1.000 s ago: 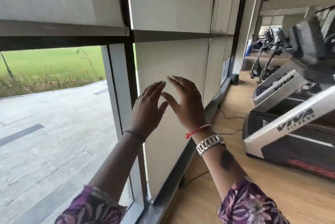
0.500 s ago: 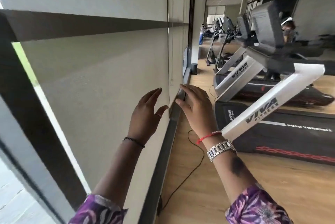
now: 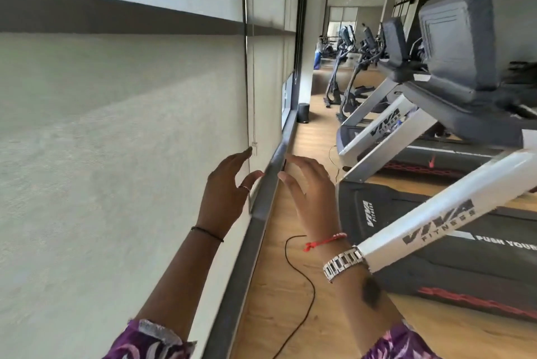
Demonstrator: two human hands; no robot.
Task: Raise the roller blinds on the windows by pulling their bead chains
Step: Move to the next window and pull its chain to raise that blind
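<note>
A lowered beige roller blind [image 3: 122,126] fills the left of the view. Its thin white bead chain [image 3: 254,82] hangs along the blind's right edge and ends in a small connector just above my left fingertips. My left hand [image 3: 225,196] is raised with its fingers apart, the fingertips just below the chain's end and not gripping it. My right hand [image 3: 308,187] is held up beside it, open and empty, over the grey sill [image 3: 261,204]. Another lowered blind [image 3: 267,74] follows to the right of the chain.
A row of treadmills [image 3: 436,213] stands close on the right, one white arm touching my right wrist area. A black cable [image 3: 305,286] trails on the wooden floor along the sill. A small black bin [image 3: 303,112] and more machines stand further down the aisle.
The view has moved right along the windows, from a half-raised blind to this lowered one. Both hands stay raised and open, and my left fingertips now reach the chain's lower end.
</note>
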